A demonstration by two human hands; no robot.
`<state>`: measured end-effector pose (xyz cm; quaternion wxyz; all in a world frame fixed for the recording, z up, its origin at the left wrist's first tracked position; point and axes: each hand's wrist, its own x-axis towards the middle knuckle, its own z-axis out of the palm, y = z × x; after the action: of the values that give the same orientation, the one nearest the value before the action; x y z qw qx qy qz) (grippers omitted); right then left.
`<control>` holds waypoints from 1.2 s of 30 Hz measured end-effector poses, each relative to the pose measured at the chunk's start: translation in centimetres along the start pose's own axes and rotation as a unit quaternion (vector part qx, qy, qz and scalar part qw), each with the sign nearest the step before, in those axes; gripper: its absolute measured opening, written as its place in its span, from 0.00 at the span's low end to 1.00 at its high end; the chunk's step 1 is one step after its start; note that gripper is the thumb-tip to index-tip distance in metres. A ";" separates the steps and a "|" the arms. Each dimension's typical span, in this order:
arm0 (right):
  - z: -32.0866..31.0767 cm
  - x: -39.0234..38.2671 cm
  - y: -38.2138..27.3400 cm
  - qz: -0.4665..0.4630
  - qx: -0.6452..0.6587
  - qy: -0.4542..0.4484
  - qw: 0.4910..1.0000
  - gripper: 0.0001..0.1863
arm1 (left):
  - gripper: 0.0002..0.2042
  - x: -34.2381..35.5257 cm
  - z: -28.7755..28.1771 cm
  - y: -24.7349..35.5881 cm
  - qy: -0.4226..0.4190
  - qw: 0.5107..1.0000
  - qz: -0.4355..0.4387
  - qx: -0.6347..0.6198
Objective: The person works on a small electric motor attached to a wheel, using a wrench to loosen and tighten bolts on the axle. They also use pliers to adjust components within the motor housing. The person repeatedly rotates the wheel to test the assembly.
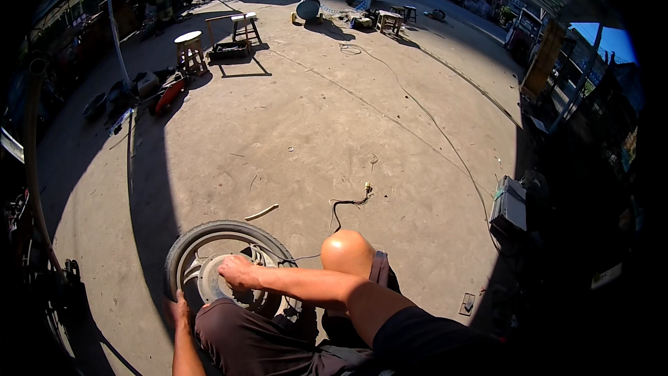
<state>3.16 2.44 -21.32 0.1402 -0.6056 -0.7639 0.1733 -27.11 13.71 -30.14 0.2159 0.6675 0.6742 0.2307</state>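
Observation:
A scooter-type wheel (191,237) with a grey tyre and a wide metal hub (209,280) lies on the ground before my knees. My left hand (179,310) grips the tyre at its left side, with the thumb over the edge. Over the middle of the hub, the fingers of my right hand (240,272) are curled closed. Whatever they hold, if anything, is hidden. A thin dark cable (339,205) runs out from near the wheel, past my raised knee, to a small pale connector (368,186). My thigh covers the wheel's near part.
A short pale strip (262,212) lies just beyond the wheel. Grey box-shaped equipment (510,203) stands at the right, with a long cord (435,122) on the concrete. Farther off are a wooden stool (188,49), a compressor-like tank (307,9) and a low bench (389,21).

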 end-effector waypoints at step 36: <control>-2.1 -1.2 -0.4 0.064 0.034 0.002 0.997 0.08 | 0.30 -4.4 -4.5 10.1 -0.010 0.995 -0.078 0.054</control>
<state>3.97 1.39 -19.24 0.1513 -0.6487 -0.7167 0.2065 -21.59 9.22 -20.56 0.2036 0.6260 0.7335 0.1693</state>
